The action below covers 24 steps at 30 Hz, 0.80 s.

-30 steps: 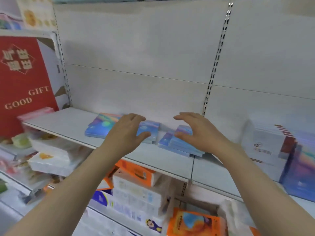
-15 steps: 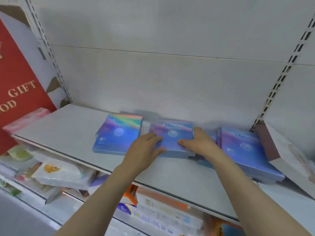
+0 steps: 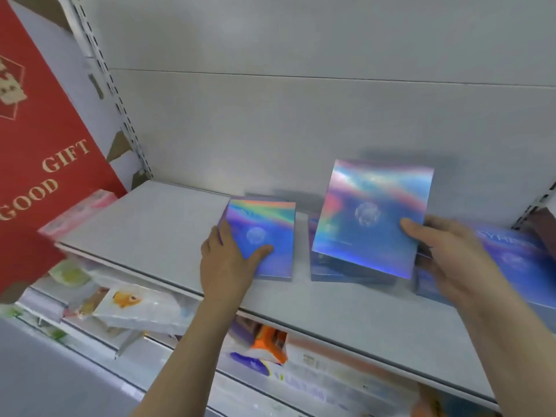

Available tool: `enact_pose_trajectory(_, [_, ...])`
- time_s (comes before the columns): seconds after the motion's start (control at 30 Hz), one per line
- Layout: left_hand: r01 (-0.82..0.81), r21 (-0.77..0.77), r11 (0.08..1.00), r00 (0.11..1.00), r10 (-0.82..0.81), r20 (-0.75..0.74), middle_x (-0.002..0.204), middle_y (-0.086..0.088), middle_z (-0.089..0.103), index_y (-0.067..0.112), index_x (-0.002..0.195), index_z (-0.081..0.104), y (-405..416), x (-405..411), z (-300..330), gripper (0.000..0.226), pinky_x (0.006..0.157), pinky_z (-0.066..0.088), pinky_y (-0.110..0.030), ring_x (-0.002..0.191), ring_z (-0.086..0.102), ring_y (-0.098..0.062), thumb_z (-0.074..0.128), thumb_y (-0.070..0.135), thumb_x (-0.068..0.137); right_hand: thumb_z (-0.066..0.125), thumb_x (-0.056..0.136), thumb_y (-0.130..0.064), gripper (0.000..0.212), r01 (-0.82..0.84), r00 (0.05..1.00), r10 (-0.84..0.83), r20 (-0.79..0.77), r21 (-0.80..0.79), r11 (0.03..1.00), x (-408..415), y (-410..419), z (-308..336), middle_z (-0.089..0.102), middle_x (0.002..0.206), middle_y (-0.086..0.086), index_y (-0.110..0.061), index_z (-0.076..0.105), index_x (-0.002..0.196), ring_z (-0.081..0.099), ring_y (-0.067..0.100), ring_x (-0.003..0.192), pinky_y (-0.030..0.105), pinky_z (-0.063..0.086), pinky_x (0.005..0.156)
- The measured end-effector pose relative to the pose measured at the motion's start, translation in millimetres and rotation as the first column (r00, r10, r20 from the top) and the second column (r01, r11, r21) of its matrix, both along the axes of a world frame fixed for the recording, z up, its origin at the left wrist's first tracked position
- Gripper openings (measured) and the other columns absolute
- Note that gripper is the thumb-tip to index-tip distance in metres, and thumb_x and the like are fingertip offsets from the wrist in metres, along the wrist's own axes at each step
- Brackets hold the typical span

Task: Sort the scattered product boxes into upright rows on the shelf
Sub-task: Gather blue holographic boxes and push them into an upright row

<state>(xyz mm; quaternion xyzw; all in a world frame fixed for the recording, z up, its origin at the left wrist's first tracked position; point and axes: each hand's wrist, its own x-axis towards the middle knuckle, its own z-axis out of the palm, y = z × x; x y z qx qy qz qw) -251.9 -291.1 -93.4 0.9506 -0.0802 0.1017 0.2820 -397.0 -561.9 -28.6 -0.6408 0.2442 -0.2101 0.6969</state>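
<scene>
A person's right hand (image 3: 451, 254) tilts a flat, rectangular holographic box (image 3: 371, 218) up off a grey shelf (image 3: 168, 224), thumb curled over the glossy front near its right edge and the other fingers hidden behind it. The box stands nearly upright on its short lower edge, long axis running up toward the back panel (image 3: 301, 130), iridescent face turned to the camera and leaning slightly right; its lower edge sits over a second box lying flat (image 3: 328, 275), of which only a dark blue sliver shows.

The left hand (image 3: 228, 260) grips another holographic box (image 3: 264, 236) at its near left corner, thumb pressed on the shiny top, fingers wrapped along the left side. This one lies flat (rainbow band at the far end), its long axis pointing from the shelf's front lip toward the back panel.

Further right, a blue box (image 3: 517, 260) of the same foil finish lies flat, partly behind the right wrist and blurred.

The matte shelf shows bare surface left of the left-hand box, reaching to a pink packet (image 3: 78, 212) at the shelf's end, where a red gift box (image 3: 36, 145) printed "GOOD GIFT" leans. A strip of shelf also lies bare between the boxes and the front lip. Packaged goods (image 3: 129, 299) fill the tier below.
</scene>
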Motion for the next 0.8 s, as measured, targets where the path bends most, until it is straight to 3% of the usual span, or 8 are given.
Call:
enact_pose_trajectory(0.17, [0.000,0.033,0.999,0.999,0.001,-0.043,0.132,-0.016,0.049,0.007,0.145,0.026,8,4,0,0.108,0.097,0.034,-0.037,0.117,0.045,-0.035,0.068,0.071,0.069,0.057,0.093,0.000,0.014,0.054,0.998,-0.058,0.038,0.091,0.994,0,41,-8,0.075,0.090,0.006,-0.003,0.065,0.105,0.073,0.017,0.070,0.030,0.060,0.061])
enact_pose_trajectory(0.27, [-0.030,-0.127,0.991,0.981,0.005,-0.192,0.128,-0.023,0.050,0.002,0.147,0.021,29,10,4,0.118,0.099,0.038,-0.041,0.118,0.048,-0.039,0.081,0.058,0.063,0.056,0.093,0.001,0.022,0.119,0.989,-0.127,0.079,0.099,0.988,-1,63,-13,0.072,0.101,0.009,-0.003,0.062,0.115,0.071,0.019,0.078,0.027,0.060,0.065])
enact_pose_trajectory(0.33, [-0.067,-0.301,0.951,0.957,-0.023,-0.288,0.123,-0.021,0.058,0.003,0.138,0.040,48,12,-1,0.097,0.095,0.046,-0.042,0.114,0.055,-0.036,0.084,0.048,0.065,0.058,0.093,0.000,0.023,0.177,0.975,-0.189,0.115,0.106,0.978,-5,75,-18,0.071,0.101,0.008,-0.009,0.061,0.114,0.071,0.016,0.077,0.028,0.059,0.068])
enact_pose_trajectory(0.4, [-0.036,-0.414,0.909,0.957,-0.088,-0.277,0.106,-0.011,0.069,0.008,0.116,0.060,64,8,-7,0.060,0.084,0.052,-0.041,0.099,0.064,-0.031,0.082,0.040,0.070,0.061,0.093,-0.006,0.021,0.240,0.958,-0.250,0.138,0.086,0.967,-13,87,-21,0.073,0.099,0.005,-0.012,0.063,0.114,0.072,0.014,0.077,0.028,0.059,0.068])
enact_pose_trajectory(0.47, [-0.004,-0.581,0.814,0.958,-0.164,-0.237,0.092,-0.006,0.072,0.013,0.101,0.066,72,3,-8,0.031,0.076,0.055,-0.040,0.088,0.069,-0.029,0.079,0.027,0.075,0.062,0.095,-0.014,0.015,0.297,0.939,-0.302,0.163,0.053,0.953,-26,96,-25,0.075,0.099,0.003,-0.017,0.066,0.109,0.072,0.015,0.082,0.033,0.058,0.073])
enact_pose_trajectory(0.53, [-0.005,-0.760,0.650,0.948,-0.239,-0.211,0.087,-0.004,0.074,0.020,0.093,0.064,72,-4,-2,0.018,0.073,0.057,-0.041,0.084,0.071,-0.027,0.075,0.015,0.079,0.062,0.095,-0.021,0.013,0.356,0.916,-0.355,0.186,0.024,0.934,-42,102,-26,0.075,0.101,0.001,-0.018,0.067,0.107,0.071,0.019,0.091,0.040,0.056,0.082])
enact_pose_trajectory(0.67, [0.080,-0.896,0.437,0.910,-0.399,-0.113,0.087,0.006,0.075,0.031,0.098,0.058,57,-24,15,0.027,0.066,0.056,-0.030,0.081,0.072,-0.012,0.071,0.013,0.084,0.064,0.094,-0.026,0.025,0.447,0.867,-0.441,0.233,0.030,0.894,-84,104,-20,0.074,0.110,0.000,-0.015,0.065,0.116,0.072,0.015,0.097,0.029,0.060,0.075])
enact_pose_trajectory(0.8, [0.166,-0.942,0.292,0.808,-0.588,-0.040,0.093,-0.003,0.076,0.022,0.113,0.057,21,-61,27,0.030,0.071,0.058,-0.030,0.087,0.072,-0.017,0.069,0.011,0.088,0.063,0.095,-0.022,0.015,0.545,0.808,-0.534,0.249,0.028,0.838,-135,89,-12,0.076,0.101,-0.003,-0.017,0.065,0.109,0.073,0.013,0.090,0.029,0.060,0.070])
